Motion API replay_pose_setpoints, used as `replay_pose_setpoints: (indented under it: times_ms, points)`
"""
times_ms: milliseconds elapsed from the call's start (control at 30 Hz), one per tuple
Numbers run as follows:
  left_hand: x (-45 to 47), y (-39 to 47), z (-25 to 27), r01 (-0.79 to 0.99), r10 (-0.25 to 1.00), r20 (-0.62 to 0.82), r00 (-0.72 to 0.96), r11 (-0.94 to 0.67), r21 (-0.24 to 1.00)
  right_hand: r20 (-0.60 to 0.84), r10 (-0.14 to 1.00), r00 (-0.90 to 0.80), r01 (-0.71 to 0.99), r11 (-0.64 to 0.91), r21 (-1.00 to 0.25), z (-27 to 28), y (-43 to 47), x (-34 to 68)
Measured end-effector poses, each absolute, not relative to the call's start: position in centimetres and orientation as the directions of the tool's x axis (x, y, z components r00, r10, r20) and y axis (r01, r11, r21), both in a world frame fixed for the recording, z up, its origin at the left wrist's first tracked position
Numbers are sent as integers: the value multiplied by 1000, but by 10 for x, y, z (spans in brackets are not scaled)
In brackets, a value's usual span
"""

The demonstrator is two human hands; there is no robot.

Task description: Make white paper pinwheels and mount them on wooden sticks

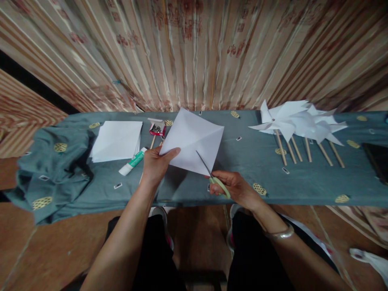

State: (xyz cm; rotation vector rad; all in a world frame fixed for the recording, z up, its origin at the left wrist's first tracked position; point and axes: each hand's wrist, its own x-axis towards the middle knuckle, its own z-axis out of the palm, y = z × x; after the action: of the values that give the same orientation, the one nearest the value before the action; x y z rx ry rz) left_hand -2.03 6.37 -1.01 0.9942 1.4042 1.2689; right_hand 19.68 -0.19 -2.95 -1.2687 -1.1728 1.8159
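A square sheet of white paper (194, 135) with a diagonal crease is held up over the table. My left hand (157, 159) grips its left corner, thumb on top and fingers underneath. Green-handled scissors (222, 186) are in my right hand (232, 186), closed around the handles. One dark blade lies over the paper's near corner, pointing toward its middle; the other blade is hidden beneath the sheet. Left of my left hand lies a green and white glue stick (133, 161). Behind it sits a small open red box (157, 127) of shiny metal pins or tacks.
A stack of white paper squares (117, 139) lies at the left, beside bunched cloth (57, 169). Several white paper pinwheels (300, 119) on wooden sticks lie at the right. A dark flat object (377, 159) is at the far right. A curtain (194, 52) hangs behind the table.
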Motion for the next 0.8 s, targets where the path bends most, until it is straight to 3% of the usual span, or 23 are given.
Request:
replay_pose_setpoints:
  times_ms: [800]
  points:
    - [-18,60,-11,-53,971,-163,-176,156,986,-335,878,-341,-4,-357,-934,-29,-2,196]
